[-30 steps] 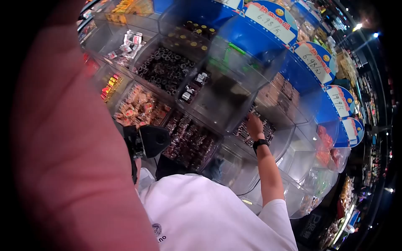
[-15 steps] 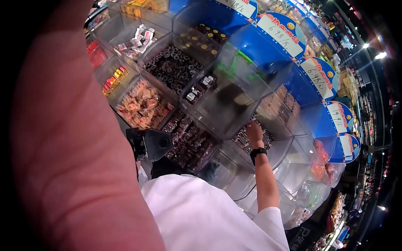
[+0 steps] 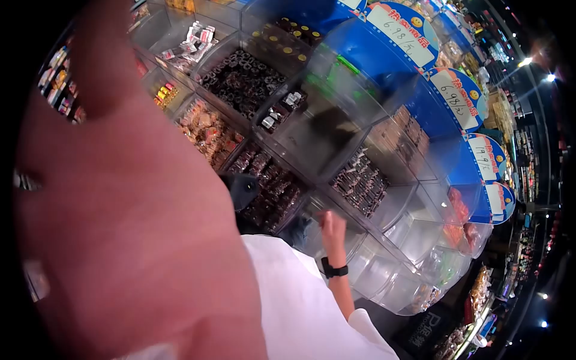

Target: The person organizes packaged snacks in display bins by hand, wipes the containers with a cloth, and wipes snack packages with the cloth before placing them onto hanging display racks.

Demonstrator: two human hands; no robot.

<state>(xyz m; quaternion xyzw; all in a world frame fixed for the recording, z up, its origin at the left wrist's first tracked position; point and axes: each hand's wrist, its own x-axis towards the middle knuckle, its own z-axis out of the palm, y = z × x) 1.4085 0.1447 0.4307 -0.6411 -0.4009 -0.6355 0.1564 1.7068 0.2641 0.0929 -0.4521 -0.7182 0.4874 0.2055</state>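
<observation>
My left hand (image 3: 150,210) is very close to the camera and fills the left side, blurred. Its fingers are mostly cut off or smeared. My right hand (image 3: 333,231), with a black watch (image 3: 334,268) on the wrist, hovers over the clear plastic bins, its fingers curled together. Whatever may be in them is too small to make out. Just beyond it is a bin of dark-wrapped sticks (image 3: 360,183). To its left lie dark packaged snacks (image 3: 273,195). A black angular object (image 3: 243,189) shows partly behind my left hand.
More bins hold black ring-shaped snacks (image 3: 240,84), tan wrapped snacks (image 3: 210,133) and silver packets (image 3: 192,43). Blue price signs (image 3: 403,33) line the display's far edge. Red packages (image 3: 457,216) sit at the right. Shop shelves (image 3: 525,174) stand beyond.
My right hand has lifted out of the bin of dark-wrapped sticks and drawn back toward my body. My left hand has moved right and covers more of the view.
</observation>
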